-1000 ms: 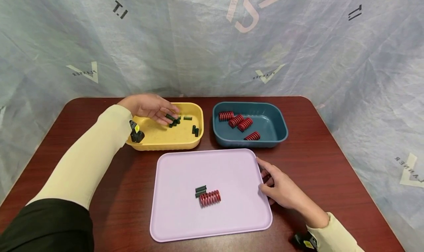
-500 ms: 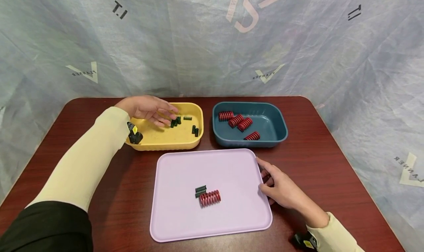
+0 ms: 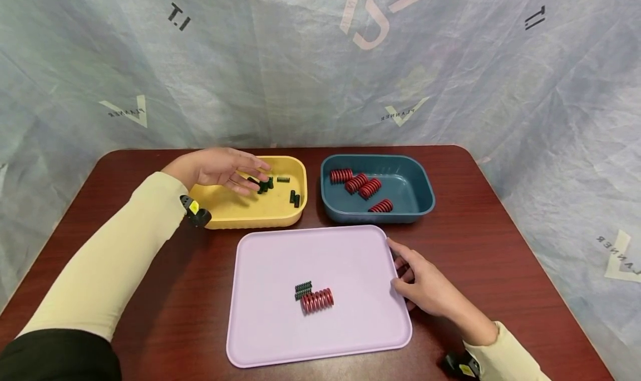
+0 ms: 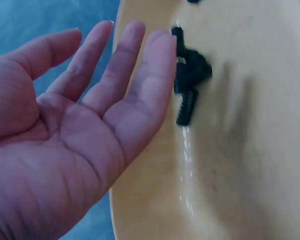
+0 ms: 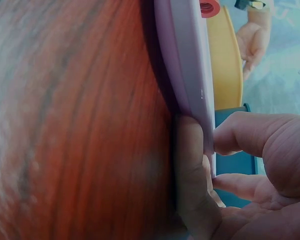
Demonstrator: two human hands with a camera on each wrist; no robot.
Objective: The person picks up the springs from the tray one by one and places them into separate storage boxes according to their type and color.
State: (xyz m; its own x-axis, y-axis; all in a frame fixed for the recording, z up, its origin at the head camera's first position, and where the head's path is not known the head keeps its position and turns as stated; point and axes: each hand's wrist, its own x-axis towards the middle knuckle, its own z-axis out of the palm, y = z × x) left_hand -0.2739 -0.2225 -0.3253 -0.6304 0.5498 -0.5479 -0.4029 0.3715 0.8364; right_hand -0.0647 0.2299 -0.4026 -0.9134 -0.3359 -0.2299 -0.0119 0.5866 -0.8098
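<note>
My left hand (image 3: pixel 222 169) hovers over the left part of a yellow bin (image 3: pixel 250 222), fingers spread and loosely bent, nothing in them. Just past its fingertips lies a small pile of dark green coil springs (image 4: pixel 190 72) on the bin floor. A lilac tray (image 3: pixel 320 247) lies in front of the bins, and my right hand (image 3: pixel 425 281) pinches its right edge. In the right wrist view the thumb (image 5: pixel 235 137) is at the rim's top and a finger (image 5: pixel 189 155) is beneath. On the tray, a red coil spring (image 3: pixel 317 301) lies beside two small green springs (image 3: pixel 302 290).
To the right of the yellow bin stands a blue bin (image 3: pixel 405 197) with several red springs (image 3: pixel 370 188) in it. More green springs (image 3: pixel 295 198) lie at the yellow bin's right side. A printed sheet (image 3: pixel 280 80) hangs behind the brown table (image 3: pixel 476 231).
A green spring seen at my left fingertips a second ago is no longer there; the hand has drawn back slightly left. My right hand and the tray have stayed put.
</note>
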